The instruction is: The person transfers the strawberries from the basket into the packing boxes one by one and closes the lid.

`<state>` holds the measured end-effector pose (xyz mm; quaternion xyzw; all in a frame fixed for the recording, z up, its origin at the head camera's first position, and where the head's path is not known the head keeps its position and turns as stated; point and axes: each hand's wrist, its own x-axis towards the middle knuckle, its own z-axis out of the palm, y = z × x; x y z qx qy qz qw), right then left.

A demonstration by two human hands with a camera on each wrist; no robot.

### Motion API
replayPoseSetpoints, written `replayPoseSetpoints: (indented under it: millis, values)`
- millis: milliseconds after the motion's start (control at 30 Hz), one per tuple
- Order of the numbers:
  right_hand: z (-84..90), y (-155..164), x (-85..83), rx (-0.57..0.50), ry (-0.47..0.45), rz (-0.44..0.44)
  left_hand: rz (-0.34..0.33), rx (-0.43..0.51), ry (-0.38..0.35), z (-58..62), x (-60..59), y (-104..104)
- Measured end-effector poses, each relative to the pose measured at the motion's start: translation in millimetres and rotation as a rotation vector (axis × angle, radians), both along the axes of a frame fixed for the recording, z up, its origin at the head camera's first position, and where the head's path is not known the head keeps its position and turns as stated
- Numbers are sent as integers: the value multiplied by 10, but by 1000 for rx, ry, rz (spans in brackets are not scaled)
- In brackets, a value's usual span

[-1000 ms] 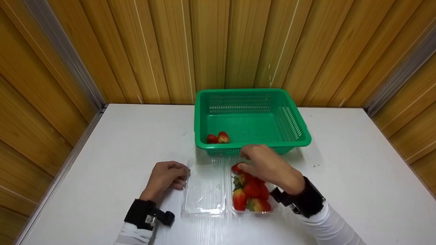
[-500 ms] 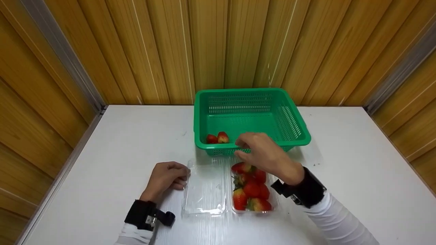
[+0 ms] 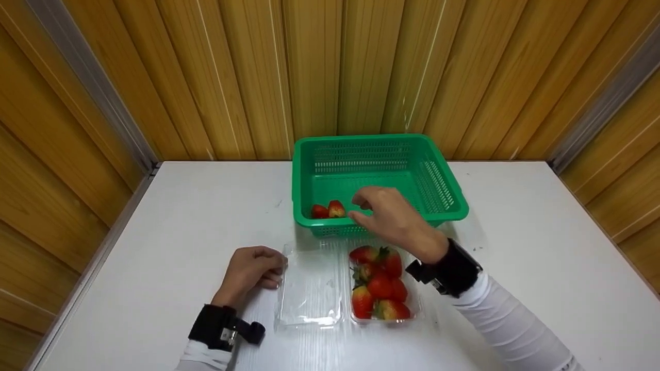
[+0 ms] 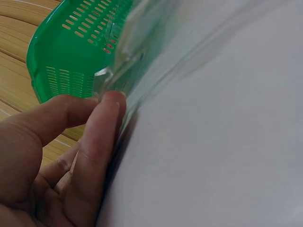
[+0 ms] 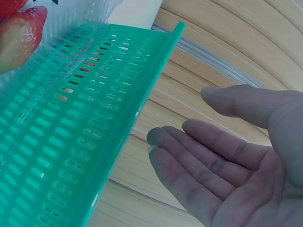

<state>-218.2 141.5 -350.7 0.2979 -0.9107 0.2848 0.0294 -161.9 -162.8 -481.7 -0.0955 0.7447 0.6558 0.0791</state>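
My left hand [image 3: 255, 270] pinches the left rim of a clear plastic clamshell box's lid [image 3: 312, 288], which lies open on the white table; in the left wrist view the thumb and finger meet at the lid's edge [image 4: 105, 78]. The box's right half holds several red strawberries [image 3: 380, 283]. Above the front rim of a green basket [image 3: 384, 193] hovers my right hand [image 3: 394, 216], holding nothing, its thumb and fingers apart. Two strawberries [image 3: 328, 209] sit in the basket's front left corner, just left of that hand's fingertips.
The basket stands on the white table [image 3: 206, 206], directly behind the clamshell box. Wood-patterned panels [image 3: 252, 77] rise at the back and both sides. A strapped wrist camera [image 3: 448, 268] on the right arm hangs near the box's right side.
My right hand has risen from the strawberries in the box and moved forward over the basket's front rim, its fingers now apart. The left hand has stayed at the lid's edge.
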Motion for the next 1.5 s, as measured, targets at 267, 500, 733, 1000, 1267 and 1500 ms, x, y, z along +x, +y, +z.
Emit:
replayPoseSetpoints:
  millis: [267,500,733,1000,1267,1500]
  values:
    - [-69,-63,-116,-9,-30,-31,7,-9,7,-34,-8,-4]
    - [-174,-105,-257,-42,5,-38,0,2,4,-14,-4,17]
    - [-257,-157,-357,-20,-30,-57,7,-8,-6,-14,-11,25]
    - [-346,-224,-433,-40,-17,-40,5,-13,-5,-14,-3,23]
    - [-393,-234,-492,-50,-19,-40,2,3,4,-13,-2,38]
    - [-405,-253,-524,-27,-49,-54,-2,15,0,-10,0,48]
